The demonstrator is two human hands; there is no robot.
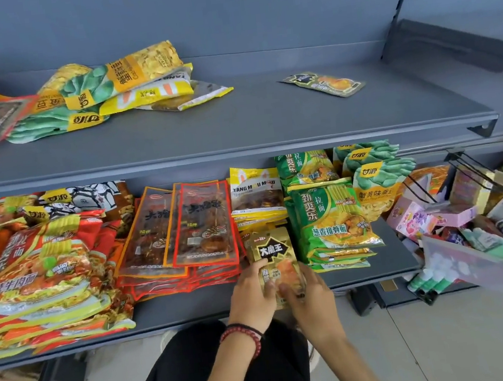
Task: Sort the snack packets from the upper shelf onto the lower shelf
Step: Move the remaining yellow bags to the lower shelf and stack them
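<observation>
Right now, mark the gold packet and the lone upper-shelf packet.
gold packet [271, 250], head view, black label on its front.
lone upper-shelf packet [324, 84], head view, its middle.

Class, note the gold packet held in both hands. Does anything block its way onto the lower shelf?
Nothing visible does. The gold packet, gripped by the left hand and right hand, hangs over the gap between the red-edged stack and the green stack; beneath it is hidden.

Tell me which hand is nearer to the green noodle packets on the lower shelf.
Right. The right hand holds the gold packet just below-left of the green noodle packets; the left hand holds the packet's other edge, farther left.
</observation>
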